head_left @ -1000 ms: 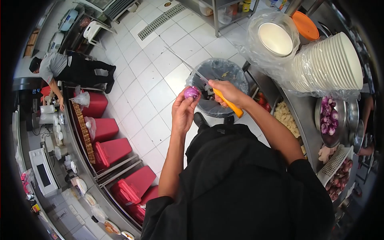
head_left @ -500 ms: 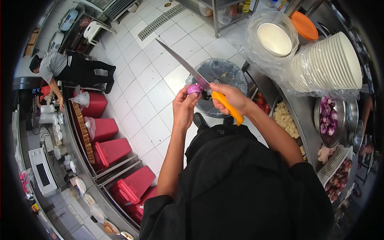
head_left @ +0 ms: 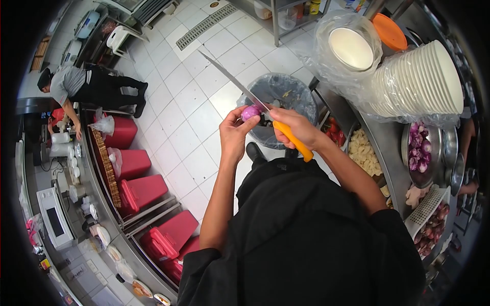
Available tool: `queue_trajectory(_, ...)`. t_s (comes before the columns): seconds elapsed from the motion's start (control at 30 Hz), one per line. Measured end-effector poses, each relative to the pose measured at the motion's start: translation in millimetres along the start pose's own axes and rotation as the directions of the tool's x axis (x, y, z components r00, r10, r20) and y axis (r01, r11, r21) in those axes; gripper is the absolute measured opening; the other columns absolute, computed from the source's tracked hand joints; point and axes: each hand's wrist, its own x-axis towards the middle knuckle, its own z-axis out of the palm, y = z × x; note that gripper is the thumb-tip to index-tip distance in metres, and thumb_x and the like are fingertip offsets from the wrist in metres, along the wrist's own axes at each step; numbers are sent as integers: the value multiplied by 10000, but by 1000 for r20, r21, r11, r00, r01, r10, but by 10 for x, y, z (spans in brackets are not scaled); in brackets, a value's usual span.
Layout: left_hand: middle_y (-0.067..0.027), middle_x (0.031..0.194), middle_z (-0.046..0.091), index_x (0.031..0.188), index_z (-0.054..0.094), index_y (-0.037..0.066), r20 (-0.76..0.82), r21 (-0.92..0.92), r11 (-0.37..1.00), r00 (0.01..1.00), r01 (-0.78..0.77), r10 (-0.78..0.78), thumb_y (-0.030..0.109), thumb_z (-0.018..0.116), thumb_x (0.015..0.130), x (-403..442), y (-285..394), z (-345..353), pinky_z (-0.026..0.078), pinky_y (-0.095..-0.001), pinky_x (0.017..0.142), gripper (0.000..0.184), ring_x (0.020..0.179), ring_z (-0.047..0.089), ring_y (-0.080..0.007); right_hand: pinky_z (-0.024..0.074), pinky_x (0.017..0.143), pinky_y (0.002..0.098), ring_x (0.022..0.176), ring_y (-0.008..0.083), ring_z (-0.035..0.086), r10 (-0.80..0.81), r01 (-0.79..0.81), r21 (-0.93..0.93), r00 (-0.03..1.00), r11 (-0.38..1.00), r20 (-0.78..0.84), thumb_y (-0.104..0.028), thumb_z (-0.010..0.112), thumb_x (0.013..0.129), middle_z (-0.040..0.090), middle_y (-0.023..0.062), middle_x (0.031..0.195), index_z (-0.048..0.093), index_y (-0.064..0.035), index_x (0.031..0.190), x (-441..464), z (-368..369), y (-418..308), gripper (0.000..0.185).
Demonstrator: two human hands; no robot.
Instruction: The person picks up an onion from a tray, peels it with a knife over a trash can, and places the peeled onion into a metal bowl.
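Observation:
My left hand [head_left: 236,133] grips a small purple onion [head_left: 250,112] between thumb and fingers. My right hand [head_left: 297,128] is wrapped round the yellow handle of a long knife [head_left: 230,76], whose blade points up and to the left, its lower part right beside the onion. Both hands are over the near left part of a bin [head_left: 304,102] lined with clear plastic, with scraps inside. On the right counter, a metal bowl [head_left: 432,176] holds purple onions [head_left: 419,148]. Below it, a white perforated basket [head_left: 423,210] contains reddish, unpeeled-looking onions [head_left: 433,229].
Stacked white containers [head_left: 418,81] in plastic and an orange lid [head_left: 389,32] are at upper right. Pale chopped food [head_left: 364,153] lies beside the counter. Red bins [head_left: 143,194] line the left counter, where another person [head_left: 76,84] bends forward. A metal shelf [head_left: 275,23] stands ahead.
The knife has turned so its blade shows broader and its handle sits slightly lower. The onion has shifted a little to the right in my left hand.

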Motion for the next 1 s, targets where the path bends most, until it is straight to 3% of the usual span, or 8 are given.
queue_trajectory(0.27, -96, 943, 662, 1079, 599, -51, 38, 88, 996, 999, -10, 7, -25, 737, 748, -35, 86, 30, 497, -258, 783, 360, 842, 618, -134, 347, 383, 222, 401, 72, 397, 25, -24, -54, 1000, 998, 15, -419, 407, 961, 452, 11, 549, 429, -62, 1347, 9, -12, 9, 525)
queue_trajectory(0.43, -113, 952, 660, 1077, 591, -59, 10, 134, 989, 998, -58, 57, -48, 723, 746, -40, 41, 35, 499, -257, 788, 356, 850, 621, -140, 339, 377, 226, 405, 71, 397, -5, 3, -60, 999, 998, -45, -414, 421, 959, 452, 10, 546, 517, -50, 1229, 17, 19, 47, 463)
queue_trajectory(0.47, -119, 959, 658, 1083, 584, -62, 2, 66, 996, 998, -55, 55, -61, 714, 747, -38, 2, 24, 501, -260, 791, 360, 858, 623, -146, 339, 377, 226, 405, 71, 397, -5, 2, -60, 999, 998, -46, -414, 421, 959, 452, 10, 546, 517, -50, 1229, 26, 23, 62, 463)
queue_trajectory(0.53, -125, 967, 656, 1089, 576, -64, 0, -4, 999, 999, -52, 52, -73, 704, 748, -24, -81, 4, 504, -263, 794, 365, 866, 624, -152, 346, 369, 224, 408, 81, 426, -13, 13, -12, 998, 1000, -68, -412, 456, 956, 477, 35, 574, 527, -70, 884, 50, 21, 80, 357)
queue_trajectory(0.83, -154, 1174, 574, 1147, 539, -36, 22, -402, 914, 997, -57, 72, -130, 616, 782, -142, -309, -155, 497, -311, 894, 384, 1031, 590, -200, 344, 371, 223, 412, 77, 419, 28, -28, 6, 978, 1000, -204, -447, 453, 951, 460, 19, 567, 524, -91, 887, 158, -157, 268, 369)
queue_trajectory(0.93, -163, 1226, 543, 1177, 518, -24, 92, -507, 862, 995, 19, 32, -87, 599, 819, -197, -164, -168, 480, -366, 955, 373, 1109, 560, -237, 341, 367, 223, 407, 76, 414, 54, -56, -11, 986, 998, -160, -452, 441, 957, 451, 12, 557, 507, -99, 862, 127, -233, 147, 371)
queue_trajectory(0.97, -169, 1226, 543, 1194, 503, -22, 95, -525, 850, 996, 49, 1, -54, 593, 838, -174, -145, -157, 459, -388, 985, 368, 1127, 551, -249, 347, 380, 220, 424, 72, 417, 67, -74, -36, 983, 997, -172, -449, 431, 963, 458, 16, 580, 547, -82, 1018, 135, -216, 116, 388)
queue_trajectory(1.0, -175, 1226, 542, 1211, 487, -19, 100, -543, 836, 995, 77, -26, -20, 587, 858, -138, -131, -142, 438, -411, 1014, 367, 1146, 542, -262, 347, 380, 220, 424, 72, 417, 64, -72, -39, 983, 997, -172, -449, 431, 963, 458, 16, 580, 547, -82, 1018, 144, -200, 86, 388)
